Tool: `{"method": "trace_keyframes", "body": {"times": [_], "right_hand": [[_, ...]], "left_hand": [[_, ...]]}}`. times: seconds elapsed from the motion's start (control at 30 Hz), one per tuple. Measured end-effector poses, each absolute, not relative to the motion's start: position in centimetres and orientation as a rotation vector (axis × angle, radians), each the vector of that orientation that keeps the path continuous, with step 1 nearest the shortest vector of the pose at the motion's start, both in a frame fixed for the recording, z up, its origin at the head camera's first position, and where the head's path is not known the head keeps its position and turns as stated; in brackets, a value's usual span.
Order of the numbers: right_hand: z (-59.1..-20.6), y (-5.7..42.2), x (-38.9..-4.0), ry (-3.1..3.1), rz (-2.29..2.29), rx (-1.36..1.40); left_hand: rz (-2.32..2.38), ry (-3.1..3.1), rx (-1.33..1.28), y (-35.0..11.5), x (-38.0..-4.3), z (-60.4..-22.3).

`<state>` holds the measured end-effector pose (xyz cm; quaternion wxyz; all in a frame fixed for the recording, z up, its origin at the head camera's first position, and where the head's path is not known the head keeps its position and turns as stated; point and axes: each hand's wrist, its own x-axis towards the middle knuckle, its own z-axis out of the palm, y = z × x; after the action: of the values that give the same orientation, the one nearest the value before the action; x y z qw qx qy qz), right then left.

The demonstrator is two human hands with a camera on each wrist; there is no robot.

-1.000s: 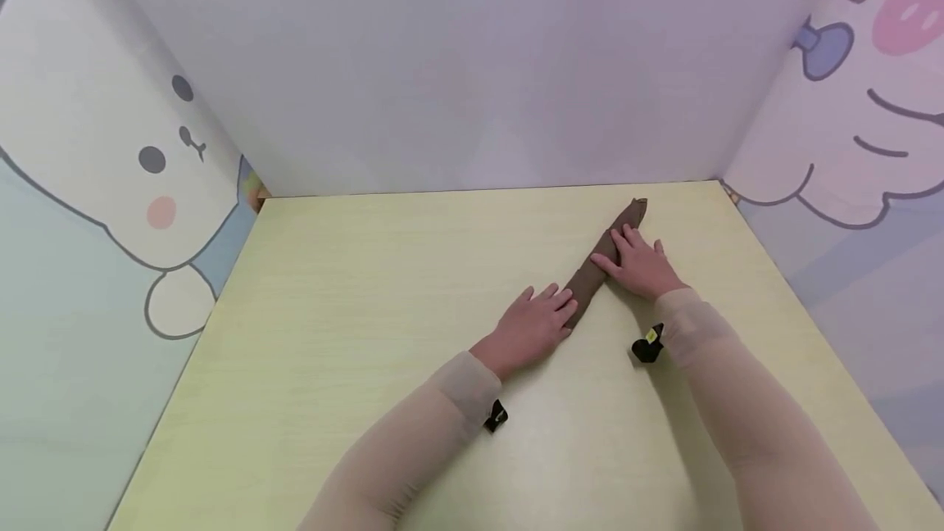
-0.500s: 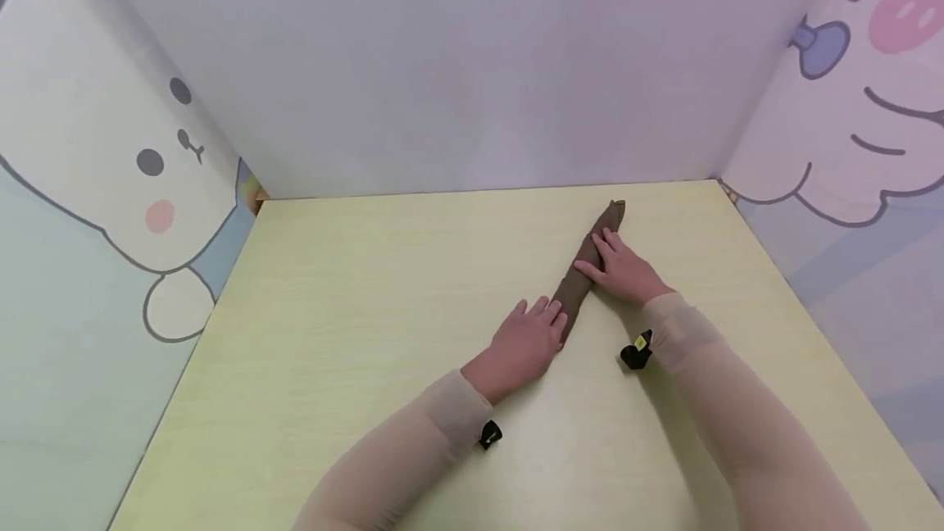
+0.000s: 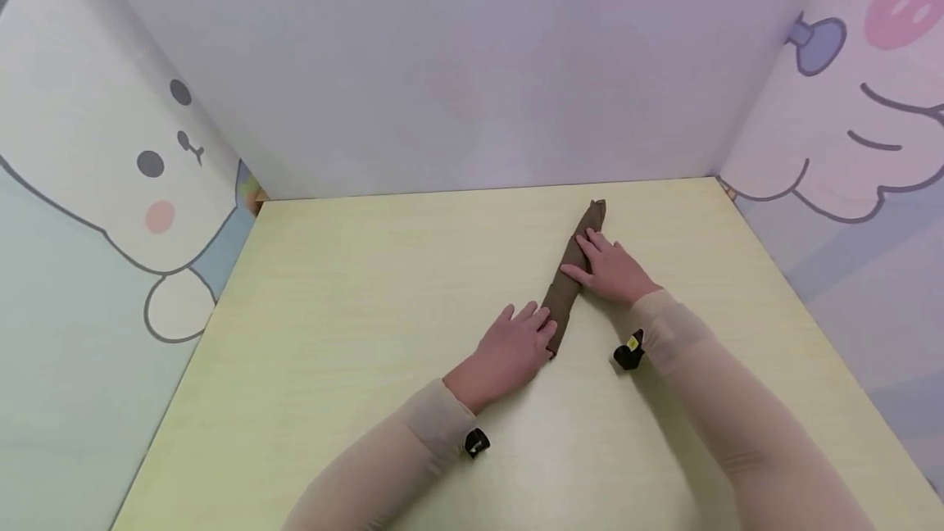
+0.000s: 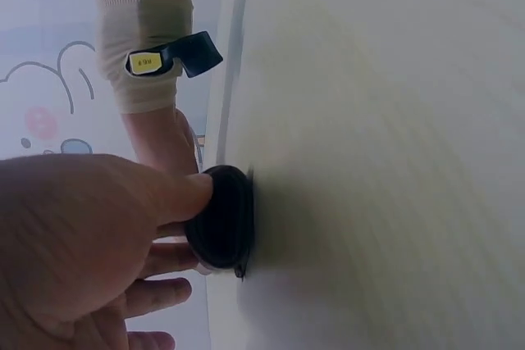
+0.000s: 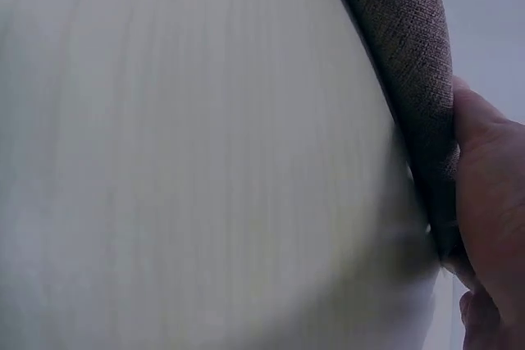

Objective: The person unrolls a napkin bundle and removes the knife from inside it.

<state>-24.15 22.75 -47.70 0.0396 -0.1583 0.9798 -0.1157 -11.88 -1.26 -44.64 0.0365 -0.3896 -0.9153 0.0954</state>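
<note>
A brown woven cloth, rolled into a long narrow tube point(image 3: 563, 292), lies slantwise on the table right of centre. My left hand point(image 3: 509, 351) rests its extended fingers on the near end. In the left wrist view, the thumb touches the dark round end of the roll point(image 4: 220, 219), with the other fingers spread beyond it. Farther up, my right hand point(image 3: 615, 270) presses on the roll with fairly straight fingers, the thumb apart from them. The right wrist view shows the weave of the cloth point(image 5: 406, 38) and the hand point(image 5: 496, 194) against its side.
The pale yellow wooden table point(image 3: 354, 285) meets a plain whitish back wall point(image 3: 457, 64). Side panels with cartoon animals stand left point(image 3: 96, 121) and right point(image 3: 870, 105). Small black wrist cameras hang by the left cuff point(image 3: 477, 442) and right cuff point(image 3: 629, 353).
Both hands and the cloth roll have shifted left across the table. The roll's far end has swung left more than its near end, so it stands steeper in the head view.
</note>
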Motion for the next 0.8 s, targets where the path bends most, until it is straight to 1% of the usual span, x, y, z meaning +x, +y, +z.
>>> {"method": "trace_keyframes", "body": {"times": [0.17, 0.4, 0.57, 0.8], "right_hand": [[-47.1, 23.0, -24.0, 3.012, -0.293, -0.523], [-46.3, 23.8, -22.6, 3.015, -0.356, -0.578], [-46.2, 24.3, -21.4, 2.988, -0.417, -0.577], [-46.8, 24.2, -20.7, 2.997, -0.438, -0.589]], "left_hand": [[0.180, -2.817, -1.310, -2.4, -13.2, -44.1], [0.113, -2.725, -1.475, -3.5, -14.9, -43.3], [0.063, -2.682, -1.569, -4.1, -15.7, -43.4], [0.051, -2.586, -1.644, -4.0, -16.2, -44.0]]}}
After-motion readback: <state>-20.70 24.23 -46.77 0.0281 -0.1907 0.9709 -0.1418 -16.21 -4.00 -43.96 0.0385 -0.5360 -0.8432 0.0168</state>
